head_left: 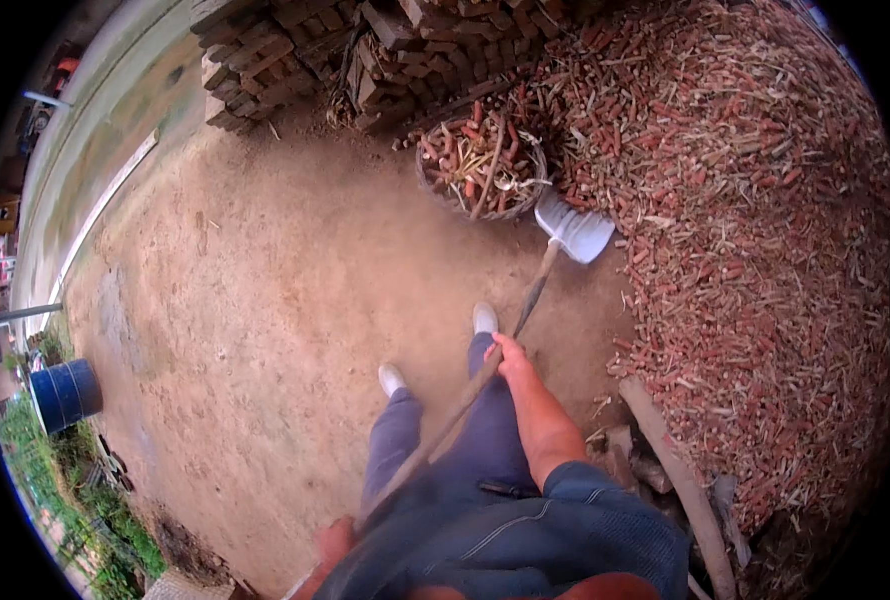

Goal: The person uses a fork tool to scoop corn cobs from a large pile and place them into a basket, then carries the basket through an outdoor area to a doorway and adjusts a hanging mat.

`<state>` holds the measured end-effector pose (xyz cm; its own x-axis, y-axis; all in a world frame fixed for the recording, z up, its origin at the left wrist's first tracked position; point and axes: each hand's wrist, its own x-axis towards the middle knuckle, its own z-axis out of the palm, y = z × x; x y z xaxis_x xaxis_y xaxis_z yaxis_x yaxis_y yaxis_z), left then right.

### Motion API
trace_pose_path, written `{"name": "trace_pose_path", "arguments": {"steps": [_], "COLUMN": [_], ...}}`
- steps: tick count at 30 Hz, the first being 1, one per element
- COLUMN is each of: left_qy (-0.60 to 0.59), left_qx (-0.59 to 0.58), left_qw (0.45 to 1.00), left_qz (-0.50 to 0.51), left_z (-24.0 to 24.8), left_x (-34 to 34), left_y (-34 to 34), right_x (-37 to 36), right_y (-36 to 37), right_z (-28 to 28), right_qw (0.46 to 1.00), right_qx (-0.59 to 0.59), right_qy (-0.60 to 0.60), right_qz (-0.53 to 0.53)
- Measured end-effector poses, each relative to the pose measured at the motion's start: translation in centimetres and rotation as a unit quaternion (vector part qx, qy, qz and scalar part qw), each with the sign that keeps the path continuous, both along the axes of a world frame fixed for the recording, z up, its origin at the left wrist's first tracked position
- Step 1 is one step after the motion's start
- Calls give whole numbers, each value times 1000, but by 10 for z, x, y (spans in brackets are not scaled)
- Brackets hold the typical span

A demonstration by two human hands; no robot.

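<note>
Gripping the end of a long shovel handle (465, 395), the left hand (335, 545) sits low by the body; the right hand (510, 355) is closed around it further along, the white blade (577, 232) resting just beside a basket (480, 155) and the cob pile (755, 250).

Blue rolled-up sleeves (605, 500), blue-grey trousers (405, 430) and white shoes (485, 318) clothe the person.
</note>
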<state>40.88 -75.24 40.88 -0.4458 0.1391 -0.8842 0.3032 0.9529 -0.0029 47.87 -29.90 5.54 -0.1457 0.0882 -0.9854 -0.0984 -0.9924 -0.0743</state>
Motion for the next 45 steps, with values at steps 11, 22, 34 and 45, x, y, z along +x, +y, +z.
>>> {"name": "trace_pose_path", "arguments": {"steps": [11, 22, 34, 45], "left_qy": [48, 73, 101, 112], "left_qx": [44, 67, 67, 92], "left_qw": [996, 995, 993, 989], "left_qz": [54, 28, 10, 20], "left_z": [-69, -69, -66, -79], "left_x": [7, -17, -56, -47], "left_y": [-4, 8, 54, 57], "right_x": [-31, -51, -65, -69], "right_y": [18, 28, 70, 79], "right_z": [-3, 12, -7, 7], "right_qw": [996, 998, 999, 998], "right_qx": [40, 46, 42, 46], "right_qy": [-52, -40, -17, -31], "right_qz": [68, 29, -3, -9]}}
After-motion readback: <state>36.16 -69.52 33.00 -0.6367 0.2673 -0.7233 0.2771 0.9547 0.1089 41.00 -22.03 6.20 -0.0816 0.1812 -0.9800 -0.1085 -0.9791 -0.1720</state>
